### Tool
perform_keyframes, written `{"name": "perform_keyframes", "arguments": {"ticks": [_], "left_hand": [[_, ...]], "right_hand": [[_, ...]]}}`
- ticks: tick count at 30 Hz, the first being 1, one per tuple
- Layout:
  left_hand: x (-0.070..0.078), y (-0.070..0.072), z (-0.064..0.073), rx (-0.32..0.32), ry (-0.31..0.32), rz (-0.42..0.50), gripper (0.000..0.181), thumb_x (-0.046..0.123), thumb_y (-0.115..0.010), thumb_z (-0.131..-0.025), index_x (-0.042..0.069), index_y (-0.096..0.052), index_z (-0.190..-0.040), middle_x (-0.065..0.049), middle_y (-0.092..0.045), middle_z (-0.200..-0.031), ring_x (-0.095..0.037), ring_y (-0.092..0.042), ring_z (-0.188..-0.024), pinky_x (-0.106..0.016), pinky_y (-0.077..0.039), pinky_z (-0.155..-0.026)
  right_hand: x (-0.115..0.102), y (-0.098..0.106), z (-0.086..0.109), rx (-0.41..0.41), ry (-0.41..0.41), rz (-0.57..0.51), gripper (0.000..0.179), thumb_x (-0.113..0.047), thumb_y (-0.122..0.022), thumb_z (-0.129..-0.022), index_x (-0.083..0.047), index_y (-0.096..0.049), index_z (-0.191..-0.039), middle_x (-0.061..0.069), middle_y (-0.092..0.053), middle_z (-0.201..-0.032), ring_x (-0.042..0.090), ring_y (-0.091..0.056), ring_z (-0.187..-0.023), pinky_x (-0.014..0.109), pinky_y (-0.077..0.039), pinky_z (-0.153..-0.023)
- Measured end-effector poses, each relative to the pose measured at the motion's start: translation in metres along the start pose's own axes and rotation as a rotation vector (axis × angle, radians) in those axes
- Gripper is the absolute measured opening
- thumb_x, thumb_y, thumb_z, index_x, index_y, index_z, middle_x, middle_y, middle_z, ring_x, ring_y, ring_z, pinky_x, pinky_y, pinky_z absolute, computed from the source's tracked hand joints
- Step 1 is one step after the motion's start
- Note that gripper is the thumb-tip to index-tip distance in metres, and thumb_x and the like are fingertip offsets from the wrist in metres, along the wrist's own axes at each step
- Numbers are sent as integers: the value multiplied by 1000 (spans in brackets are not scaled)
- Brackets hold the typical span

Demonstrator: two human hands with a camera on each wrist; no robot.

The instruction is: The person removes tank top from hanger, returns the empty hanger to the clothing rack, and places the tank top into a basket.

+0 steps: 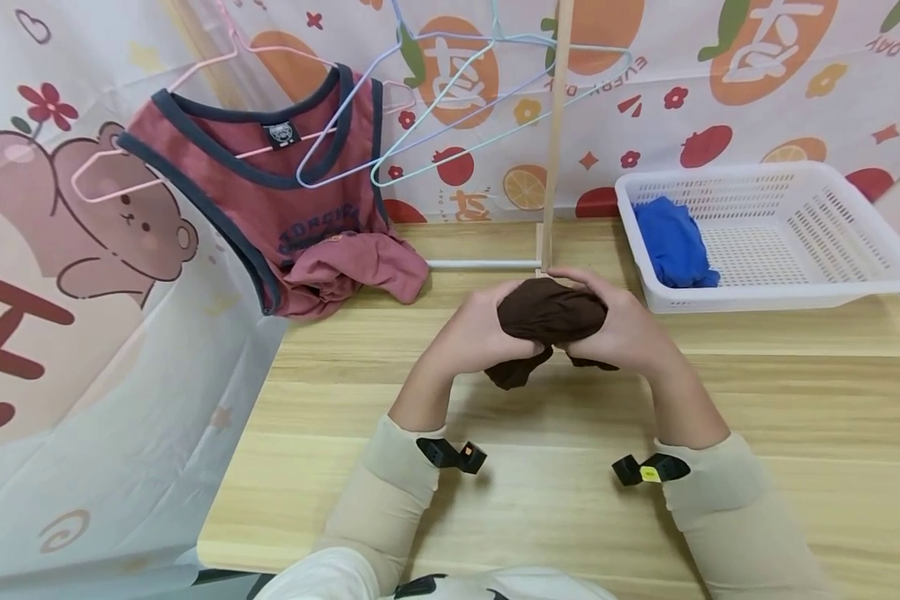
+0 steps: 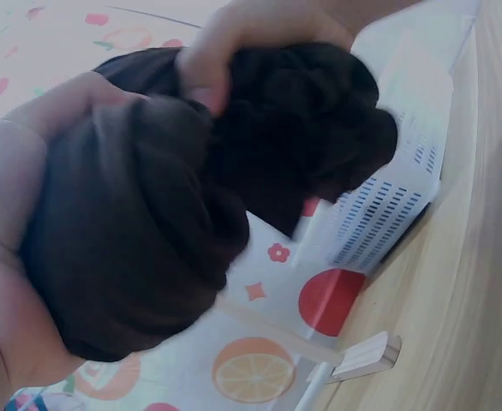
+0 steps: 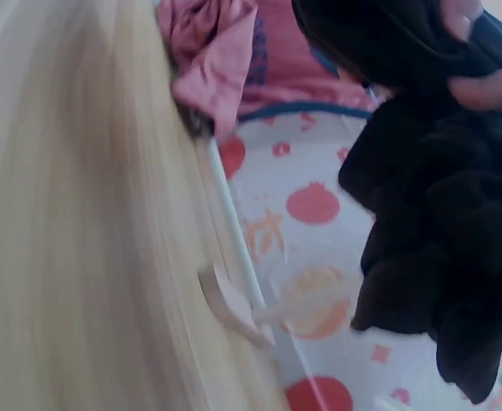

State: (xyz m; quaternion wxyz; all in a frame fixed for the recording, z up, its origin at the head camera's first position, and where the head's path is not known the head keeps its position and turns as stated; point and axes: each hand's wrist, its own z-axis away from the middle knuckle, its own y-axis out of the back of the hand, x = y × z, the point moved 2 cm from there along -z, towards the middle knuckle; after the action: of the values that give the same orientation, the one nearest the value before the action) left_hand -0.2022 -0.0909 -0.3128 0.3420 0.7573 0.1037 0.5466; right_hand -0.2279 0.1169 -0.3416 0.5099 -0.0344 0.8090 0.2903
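Note:
A dark brown cloth (image 1: 546, 312), bunched up, is held between both hands above the middle of the table. On its left side my left hand (image 1: 474, 332) grips it, and my right hand (image 1: 632, 329) grips the other side. Loose folds hang below the hands. In the left wrist view the brown cloth (image 2: 140, 223) fills the left palm, with the right thumb pressing on a second bunch of it. The right wrist view has folds of the cloth (image 3: 448, 214) hanging at the right. What kind of garment it is cannot be told.
A red tank top (image 1: 270, 183) hangs from a pink hanger at the left, its hem on the table (image 1: 330, 467). Blue and mint hangers (image 1: 450, 158) hang beside a wooden post (image 1: 557, 142). At the right stands a white basket (image 1: 817, 292) holding a blue cloth (image 1: 671, 243).

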Motion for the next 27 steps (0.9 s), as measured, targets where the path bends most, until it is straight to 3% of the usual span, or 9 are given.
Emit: {"name": "perform_keyframes", "arguments": {"ticks": [4, 8, 14, 18, 23, 27], "left_hand": [[-2, 4, -1, 40, 26, 169, 66, 18, -84, -69, 18, -60, -131, 1, -67, -119, -12, -62, -104, -31, -49, -94], [-1, 5, -2, 90, 2, 346, 70, 11, -84, -69, 11, -57, -133, -6, -65, -124, -15, -60, -109, -33, -47, -99], [2, -4, -3, 158, -61, 611, 71, 6, -78, -66, -3, -53, -132, -15, -62, -123, -17, -59, -108, -35, -46, -100], [3, -13, -5, 236, -78, 739, 72, 13, -77, -65, -7, -52, -130, -8, -63, -118, -17, -59, -106, -33, -46, -99], [3, -24, -7, 359, -83, 783, 80, 35, -82, -68, -8, -52, -128, -1, -63, -113, -16, -59, -104, -31, -47, -97], [1, -29, -6, 402, -72, 739, 98, 64, -79, -69, -7, -50, -130, -7, -62, -117, -14, -58, -105, -31, -47, -97]], "right_hand": [[-7, -7, -8, 134, 106, -259, 76, 14, -77, -66, -5, -53, -136, 10, -66, -115, 15, -63, -102, 25, -49, -88], [-17, -14, -14, 243, 204, -480, 67, 21, -69, -63, 7, -53, -126, 7, -68, -108, 18, -64, -97, 26, -52, -83], [-29, -25, -17, 320, 196, -788, 64, 22, -58, -61, -9, -61, -116, 5, -68, -103, 17, -63, -90, 27, -53, -79], [-33, -34, -19, 376, 177, -935, 62, 20, -49, -60, -10, -61, -114, 6, -66, -101, 17, -62, -85, 27, -52, -75], [-33, -46, -22, 497, 154, -1018, 60, 15, -42, -60, -5, -59, -114, 6, -64, -101, 17, -60, -86, 27, -50, -74], [-30, -53, -21, 572, 155, -1036, 55, 11, -38, -65, -1, -57, -115, 5, -63, -100, 17, -58, -90, 27, -49, -77]]}}
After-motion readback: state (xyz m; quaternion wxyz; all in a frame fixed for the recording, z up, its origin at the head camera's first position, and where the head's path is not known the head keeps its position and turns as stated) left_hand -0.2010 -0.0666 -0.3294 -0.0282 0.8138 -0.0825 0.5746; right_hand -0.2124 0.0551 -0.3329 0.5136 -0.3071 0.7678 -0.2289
